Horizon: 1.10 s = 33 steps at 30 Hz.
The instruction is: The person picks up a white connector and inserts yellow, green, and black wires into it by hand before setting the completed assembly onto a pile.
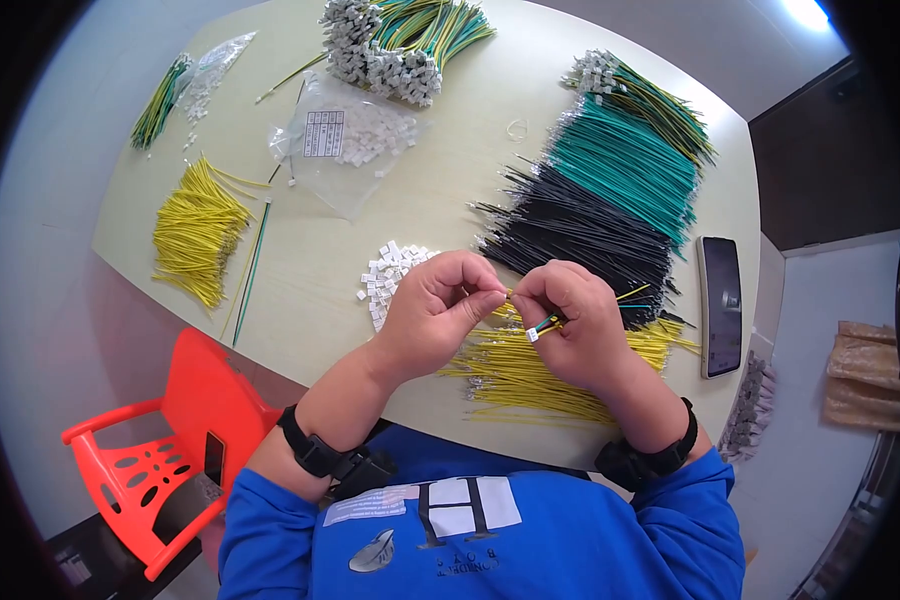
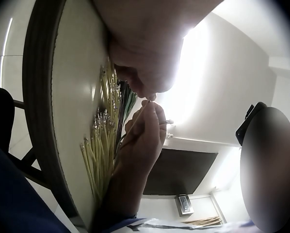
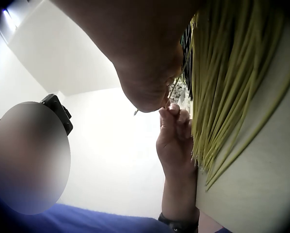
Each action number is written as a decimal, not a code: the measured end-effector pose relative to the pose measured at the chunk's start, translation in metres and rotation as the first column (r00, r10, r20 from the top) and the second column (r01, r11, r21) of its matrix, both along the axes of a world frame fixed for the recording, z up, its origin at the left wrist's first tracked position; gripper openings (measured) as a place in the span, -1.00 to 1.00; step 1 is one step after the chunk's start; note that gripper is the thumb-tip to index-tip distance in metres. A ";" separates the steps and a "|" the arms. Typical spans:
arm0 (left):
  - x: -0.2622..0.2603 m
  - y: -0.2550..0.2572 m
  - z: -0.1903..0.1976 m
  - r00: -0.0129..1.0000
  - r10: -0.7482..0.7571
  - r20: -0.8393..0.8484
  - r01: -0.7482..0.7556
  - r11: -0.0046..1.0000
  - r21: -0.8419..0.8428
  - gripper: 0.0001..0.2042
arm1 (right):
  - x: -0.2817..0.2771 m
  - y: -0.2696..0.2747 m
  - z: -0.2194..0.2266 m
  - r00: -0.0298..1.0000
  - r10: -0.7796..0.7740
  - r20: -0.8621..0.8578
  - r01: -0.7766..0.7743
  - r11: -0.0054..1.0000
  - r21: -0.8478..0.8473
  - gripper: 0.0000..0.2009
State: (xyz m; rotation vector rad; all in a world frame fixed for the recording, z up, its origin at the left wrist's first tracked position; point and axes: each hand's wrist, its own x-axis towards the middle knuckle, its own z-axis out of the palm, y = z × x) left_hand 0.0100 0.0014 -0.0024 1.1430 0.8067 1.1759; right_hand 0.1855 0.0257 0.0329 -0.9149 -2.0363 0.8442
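Observation:
My left hand pinches a small piece between thumb and forefinger, mostly hidden by the fingertips; I cannot tell its kind. Tip to tip with it, my right hand grips thin wires, with a yellow wire sticking out past the knuckles. A white connector on green, yellow and dark wires hangs below the right fingers. In the left wrist view, one thin wire runs from the meeting fingertips along the right hand. Both hands are above a spread of yellow wires. Loose white connector housings lie beside the left hand.
Black wires, green wires and a yellow-green bundle lie beyond the right hand. A phone lies at the right edge. Farther off are a bag of housings, connector-tipped bundles and more yellow wires. A red chair stands left.

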 end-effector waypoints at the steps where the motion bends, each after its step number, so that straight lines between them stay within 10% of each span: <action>1: 0.000 0.000 0.000 1.000 0.001 0.002 -0.001 1.000 -0.002 -0.95 | 0.000 0.000 -0.001 1.000 0.000 0.002 0.000 1.000 0.008 -0.89; 19: -0.001 -0.002 0.009 1.000 0.015 -0.019 -0.017 0.992 -0.129 -0.92 | 0.012 0.017 0.037 0.954 -0.138 0.265 0.127 0.990 0.059 -0.92; 24: -0.002 -0.003 0.007 0.999 0.013 -0.038 -0.019 0.989 -0.149 -0.91 | 0.027 0.065 0.037 0.743 -0.434 0.510 0.388 0.900 0.200 -0.85; 33: -0.004 -0.002 0.007 1.000 -0.009 -0.001 0.008 0.985 -0.172 -0.93 | 0.038 0.102 -0.005 0.695 -0.434 0.573 0.416 0.893 0.172 -0.86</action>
